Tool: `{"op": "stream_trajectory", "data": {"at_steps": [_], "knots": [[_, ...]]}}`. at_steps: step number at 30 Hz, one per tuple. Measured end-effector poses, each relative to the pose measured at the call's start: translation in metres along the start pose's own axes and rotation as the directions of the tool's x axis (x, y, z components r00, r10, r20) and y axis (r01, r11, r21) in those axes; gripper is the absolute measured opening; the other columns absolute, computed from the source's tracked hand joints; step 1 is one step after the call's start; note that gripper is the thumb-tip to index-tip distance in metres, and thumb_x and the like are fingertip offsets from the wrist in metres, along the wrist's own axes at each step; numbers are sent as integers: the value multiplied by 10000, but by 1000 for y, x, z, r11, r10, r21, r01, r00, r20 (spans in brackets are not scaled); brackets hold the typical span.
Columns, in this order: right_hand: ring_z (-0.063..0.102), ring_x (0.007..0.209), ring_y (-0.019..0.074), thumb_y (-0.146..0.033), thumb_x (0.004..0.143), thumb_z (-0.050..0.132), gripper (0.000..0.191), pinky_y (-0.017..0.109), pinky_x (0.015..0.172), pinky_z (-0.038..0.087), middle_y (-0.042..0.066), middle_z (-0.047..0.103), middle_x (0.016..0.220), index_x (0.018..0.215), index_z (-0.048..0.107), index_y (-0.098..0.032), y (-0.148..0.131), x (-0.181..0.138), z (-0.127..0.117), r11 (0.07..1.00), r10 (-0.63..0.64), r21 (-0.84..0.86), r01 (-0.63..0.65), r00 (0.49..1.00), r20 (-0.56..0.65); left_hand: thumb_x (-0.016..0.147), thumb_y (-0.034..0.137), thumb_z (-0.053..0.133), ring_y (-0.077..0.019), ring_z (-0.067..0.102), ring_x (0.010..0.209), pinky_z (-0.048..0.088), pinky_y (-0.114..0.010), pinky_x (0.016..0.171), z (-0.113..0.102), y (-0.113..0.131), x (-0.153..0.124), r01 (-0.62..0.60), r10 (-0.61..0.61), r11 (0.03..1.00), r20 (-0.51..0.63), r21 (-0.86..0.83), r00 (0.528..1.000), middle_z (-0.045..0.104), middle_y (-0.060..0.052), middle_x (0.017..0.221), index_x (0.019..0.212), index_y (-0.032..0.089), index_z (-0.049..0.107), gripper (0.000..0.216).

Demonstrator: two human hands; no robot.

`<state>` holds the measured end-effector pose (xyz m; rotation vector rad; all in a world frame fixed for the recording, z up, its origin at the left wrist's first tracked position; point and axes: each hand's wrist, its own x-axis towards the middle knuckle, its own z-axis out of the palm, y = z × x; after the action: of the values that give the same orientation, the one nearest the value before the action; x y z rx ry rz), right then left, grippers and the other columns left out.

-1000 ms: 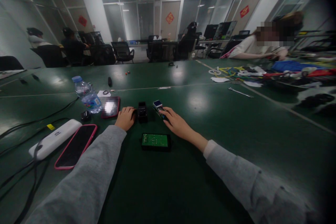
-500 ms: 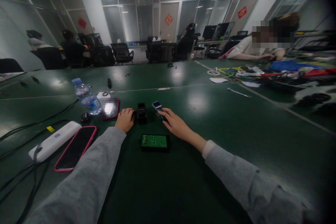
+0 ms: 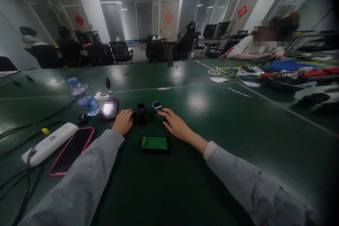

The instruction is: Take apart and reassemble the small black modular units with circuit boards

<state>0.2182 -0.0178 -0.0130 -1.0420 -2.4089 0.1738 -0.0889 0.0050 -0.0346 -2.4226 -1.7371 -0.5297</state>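
My left hand (image 3: 123, 121) rests on the green table with its fingers curled, the fingertips touching a small black block (image 3: 141, 113). My right hand (image 3: 176, 125) lies over the near end of a small device with a blue-white screen (image 3: 158, 107), fingers curved on it. A green circuit board in a black tray (image 3: 155, 143) lies between my forearms, touched by neither hand.
Left of my hands are a red-edged phone (image 3: 108, 109), a water bottle (image 3: 83, 97), a pink-cased phone (image 3: 72, 150), a white power bank (image 3: 47, 143) and black cables (image 3: 31, 124). A seated person (image 3: 254, 47) works at far right amid cables and parts. Other people sit at the back.
Both hands stay where they were on the block and the device. Only the view has shifted slightly, moving everything a little left.
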Motion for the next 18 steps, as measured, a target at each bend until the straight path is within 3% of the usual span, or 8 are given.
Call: {"op": "stream_trajectory", "data": {"at_steps": [9,18], "knots": [[543,1091,240,-164,929,455,510,454,923,511,73,304,1427,1402,305,-279,0,0,0,1000,12,11,-12,1000,2,883,248,455,-259,493,1166,431,-469,956,2,-1,0,-2,1,999,-10,-36,1000,566,-103,1252,1165,203,567,306],[571,1018,228,-212,969,405,426,394,770,574,77,358,1382,1386,344,-276,-2,1,-3,1000,8,-20,-8,1000,-12,885,411,509,-255,492,1121,432,-452,923,-7,7,0,-114,117,988,22,-109,993,547,-108,1190,1133,188,548,336]]}}
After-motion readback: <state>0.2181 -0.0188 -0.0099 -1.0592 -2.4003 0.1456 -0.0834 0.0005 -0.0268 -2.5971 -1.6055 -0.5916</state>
